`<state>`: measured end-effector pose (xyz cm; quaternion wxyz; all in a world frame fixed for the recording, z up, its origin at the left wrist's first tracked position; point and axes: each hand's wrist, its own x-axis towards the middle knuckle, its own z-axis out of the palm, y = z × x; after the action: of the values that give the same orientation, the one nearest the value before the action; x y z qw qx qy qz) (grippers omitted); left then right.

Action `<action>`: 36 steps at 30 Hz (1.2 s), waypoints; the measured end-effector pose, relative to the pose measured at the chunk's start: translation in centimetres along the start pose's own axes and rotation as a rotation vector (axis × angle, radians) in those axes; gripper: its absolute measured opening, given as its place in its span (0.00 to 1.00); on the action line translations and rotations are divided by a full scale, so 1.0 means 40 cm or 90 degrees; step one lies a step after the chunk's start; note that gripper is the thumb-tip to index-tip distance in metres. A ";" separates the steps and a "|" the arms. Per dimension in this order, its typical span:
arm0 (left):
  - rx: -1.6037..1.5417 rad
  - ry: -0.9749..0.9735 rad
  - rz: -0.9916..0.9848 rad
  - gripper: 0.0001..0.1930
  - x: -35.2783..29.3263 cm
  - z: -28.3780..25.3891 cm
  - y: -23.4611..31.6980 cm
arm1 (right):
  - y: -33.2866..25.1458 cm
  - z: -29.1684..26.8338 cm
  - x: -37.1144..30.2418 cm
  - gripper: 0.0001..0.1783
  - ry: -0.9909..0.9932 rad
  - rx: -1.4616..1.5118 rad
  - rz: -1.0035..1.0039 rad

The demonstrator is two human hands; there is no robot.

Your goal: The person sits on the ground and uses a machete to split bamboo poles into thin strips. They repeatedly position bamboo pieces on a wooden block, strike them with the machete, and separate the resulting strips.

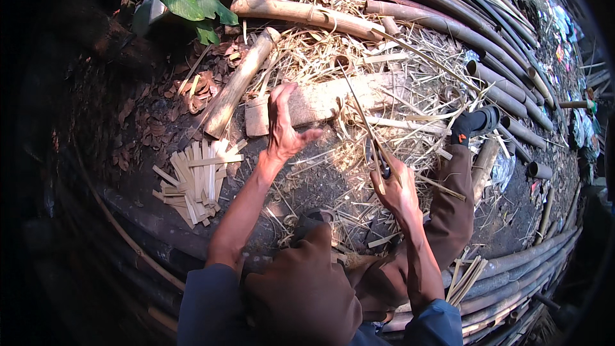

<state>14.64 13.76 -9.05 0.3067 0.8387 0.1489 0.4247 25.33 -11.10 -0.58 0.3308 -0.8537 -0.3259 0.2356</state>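
Observation:
My left hand is open, its fingers and thumb apart, near the left part of a flat wooden block. Nothing is in it. My right hand is closed around a long thin bamboo strip, which slants up and to the left past the block. Against the same fingers is a dark narrow tool; I cannot make out its kind. On the ground left of my left forearm lies a loose pile of short, flat bamboo slats.
Bamboo shavings litter the ground around the block. A short log lies to its left. Bamboo poles are stacked behind and to the right, with more poles nearby. My outstretched foot is at right; thin strips lie below it.

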 end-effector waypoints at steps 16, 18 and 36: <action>0.314 -0.526 -0.261 0.69 -0.259 0.177 -0.139 | 0.030 -0.037 -0.191 0.26 -0.003 0.083 0.092; 0.298 -0.515 -0.273 0.67 -0.323 0.147 -0.118 | 0.001 -0.023 -0.191 0.22 -0.018 0.111 0.077; -0.164 0.042 -0.124 0.20 -0.219 -0.109 0.341 | -0.037 0.247 -0.132 0.19 -0.069 0.159 -0.009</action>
<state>5.78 0.51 -3.77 0.4461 0.7599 0.1835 0.4357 15.08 -9.94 -5.13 0.4179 -0.7895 -0.3176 0.3180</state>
